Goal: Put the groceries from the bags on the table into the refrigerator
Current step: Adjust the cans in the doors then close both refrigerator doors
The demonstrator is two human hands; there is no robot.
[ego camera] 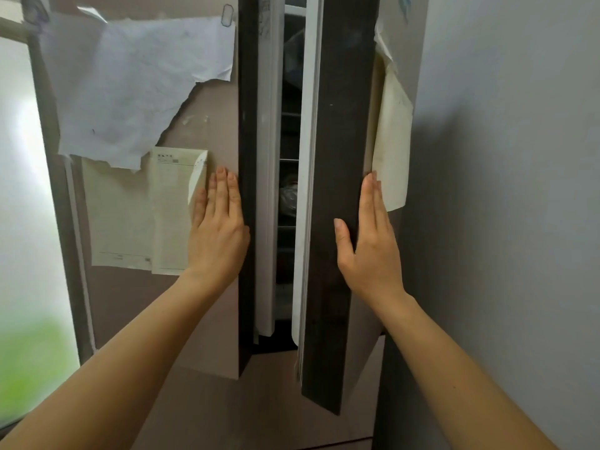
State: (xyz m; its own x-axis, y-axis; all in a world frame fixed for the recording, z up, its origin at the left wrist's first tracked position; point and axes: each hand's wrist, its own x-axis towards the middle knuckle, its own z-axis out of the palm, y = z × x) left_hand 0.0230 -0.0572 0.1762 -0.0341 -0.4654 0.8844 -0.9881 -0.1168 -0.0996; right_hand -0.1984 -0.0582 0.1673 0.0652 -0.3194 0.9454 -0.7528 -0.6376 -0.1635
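Fingers (224, 193) of the left hand (217, 232) straight, flat on the left refrigerator door (214, 108), grasping nothing; right hand (370, 251) likewise released, flat against the right refrigerator door (341, 125). Between the fingers, a narrow gap onto wire shelves (289, 160). Printed form (168, 216) touching the left fingertips, print unreadable.

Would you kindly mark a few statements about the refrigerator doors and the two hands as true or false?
1. The left door and the right door are fully shut. False: a gap stands between them, and shelves show through it.
2. The left hand lies flat on the left door, fingers straight. True.
3. The right hand grips a grocery bag. False: it holds nothing; its straight fingers rest against the right door.
4. Papers hang on the front of the left door. True.
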